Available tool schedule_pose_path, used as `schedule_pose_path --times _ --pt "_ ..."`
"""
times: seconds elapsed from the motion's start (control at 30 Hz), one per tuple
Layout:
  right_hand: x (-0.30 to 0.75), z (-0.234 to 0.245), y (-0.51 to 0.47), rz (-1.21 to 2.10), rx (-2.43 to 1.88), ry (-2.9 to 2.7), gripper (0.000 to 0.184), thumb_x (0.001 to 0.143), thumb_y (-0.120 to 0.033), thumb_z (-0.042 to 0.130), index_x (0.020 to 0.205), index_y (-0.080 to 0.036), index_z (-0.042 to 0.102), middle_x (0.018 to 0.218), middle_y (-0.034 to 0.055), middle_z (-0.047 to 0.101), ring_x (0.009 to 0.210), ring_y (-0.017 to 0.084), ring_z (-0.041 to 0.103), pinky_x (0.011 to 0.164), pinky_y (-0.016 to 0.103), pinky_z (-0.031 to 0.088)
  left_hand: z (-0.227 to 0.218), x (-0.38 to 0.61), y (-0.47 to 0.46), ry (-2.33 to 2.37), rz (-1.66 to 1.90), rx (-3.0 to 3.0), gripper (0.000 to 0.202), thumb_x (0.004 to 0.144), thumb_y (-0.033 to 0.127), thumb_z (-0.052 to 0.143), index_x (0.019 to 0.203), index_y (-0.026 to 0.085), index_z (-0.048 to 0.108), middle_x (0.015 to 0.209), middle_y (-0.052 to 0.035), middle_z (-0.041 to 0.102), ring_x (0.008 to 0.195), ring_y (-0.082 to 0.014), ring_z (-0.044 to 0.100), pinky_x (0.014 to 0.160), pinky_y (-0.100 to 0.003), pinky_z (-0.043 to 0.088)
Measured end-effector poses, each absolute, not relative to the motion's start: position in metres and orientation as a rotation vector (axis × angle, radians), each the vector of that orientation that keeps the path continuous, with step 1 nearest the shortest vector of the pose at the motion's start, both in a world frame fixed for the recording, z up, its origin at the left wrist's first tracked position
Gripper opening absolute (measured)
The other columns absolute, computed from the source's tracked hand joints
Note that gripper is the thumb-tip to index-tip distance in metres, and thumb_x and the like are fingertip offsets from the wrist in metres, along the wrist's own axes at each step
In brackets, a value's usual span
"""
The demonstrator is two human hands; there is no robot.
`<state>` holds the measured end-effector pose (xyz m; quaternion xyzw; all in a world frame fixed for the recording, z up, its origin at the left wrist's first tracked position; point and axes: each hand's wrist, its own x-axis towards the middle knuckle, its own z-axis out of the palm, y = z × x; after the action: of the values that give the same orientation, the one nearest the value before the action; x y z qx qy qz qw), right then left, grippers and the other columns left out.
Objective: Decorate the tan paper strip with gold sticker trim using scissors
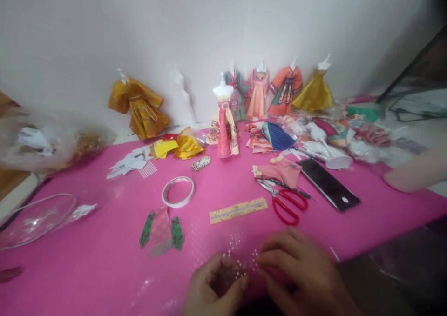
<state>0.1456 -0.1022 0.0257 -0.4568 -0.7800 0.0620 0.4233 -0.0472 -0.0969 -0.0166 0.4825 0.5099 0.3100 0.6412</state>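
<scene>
At the near edge, my left hand curls its thumb and fingers around a cluster of small white beads; whether they are loose, strung or on stems is too blurred to tell. Facing it, my right hand has its thumb and fingertips pinched together at more of these beads. Other white dots lie on the pink table just beyond my fingers. Ahead are a patterned cream fabric strip and red-handled scissors. Pink and green fabric pieces lie to the left.
A tape roll, a hair clip and a black phone lie on the table. Several dressed doll forms, including one in gold, stand along the wall. Fabric scraps and plastic bags crowd the back and sides. Someone's limb rests at right.
</scene>
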Motion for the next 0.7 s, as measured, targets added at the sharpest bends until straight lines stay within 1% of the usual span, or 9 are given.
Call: schedule_pose_path --times 0.1,0.2,0.37,0.5,0.7 --pt "0.144 0.027 -0.103 0.191 -1.159 -1.939 0.013 0.081 -0.007 0.062 0.081 -0.019 0.068 0.074 0.0014 0.068 0.066 0.015 0.059 0.058 0.028 0.044 -0.015 -0.049 -0.096 1.204 0.668 1.146 0.01 0.078 0.028 0.072 0.079 0.018 0.069 0.073 -0.0022 0.069 0.073 -0.0199 0.066 0.07 -0.027 0.054" --pt "0.144 0.024 -0.104 0.225 -1.186 -1.947 0.013 0.082 -0.008 0.062 0.081 -0.019 0.068 0.074 0.002 0.067 0.067 0.016 0.058 0.058 0.029 0.043 -0.012 -0.048 -0.095 1.229 0.653 1.219 0.015 0.081 0.032 0.07 0.076 0.018 0.069 0.073 -0.0023 0.07 0.075 -0.021 0.067 0.069 -0.027 0.055" --pt "0.142 0.022 -0.106 0.261 -1.214 -1.966 0.014 0.083 -0.008 0.061 0.082 -0.019 0.07 0.075 0.0029 0.067 0.068 0.017 0.058 0.059 0.03 0.043 -0.012 -0.046 -0.096 1.218 0.695 1.195 0.017 0.08 0.035 0.073 0.075 0.019 0.071 0.075 -0.0031 0.071 0.075 -0.0218 0.068 0.072 -0.029 0.057" --pt "0.141 0.023 -0.106 0.26 -1.22 -1.977 0.013 0.084 -0.011 0.061 0.085 -0.019 0.071 0.077 0.0035 0.068 0.068 0.017 0.058 0.059 0.03 0.043 -0.011 -0.045 -0.097 1.197 0.697 1.108 0.015 0.078 0.035 0.075 0.079 0.02 0.074 0.081 -0.0052 0.074 0.081 -0.0236 0.069 0.076 -0.033 0.059" --pt "0.141 0.023 -0.106 0.292 -1.244 -1.977 0.015 0.083 -0.011 0.061 0.086 -0.019 0.074 0.08 0.005 0.069 0.07 0.018 0.059 0.06 0.031 0.044 -0.006 -0.042 -0.098 1.153 0.723 1.082 0.014 0.079 0.033 0.076 0.077 0.019 0.076 0.081 -0.0056 0.075 0.08 -0.023 0.07 0.074 -0.032 0.059"
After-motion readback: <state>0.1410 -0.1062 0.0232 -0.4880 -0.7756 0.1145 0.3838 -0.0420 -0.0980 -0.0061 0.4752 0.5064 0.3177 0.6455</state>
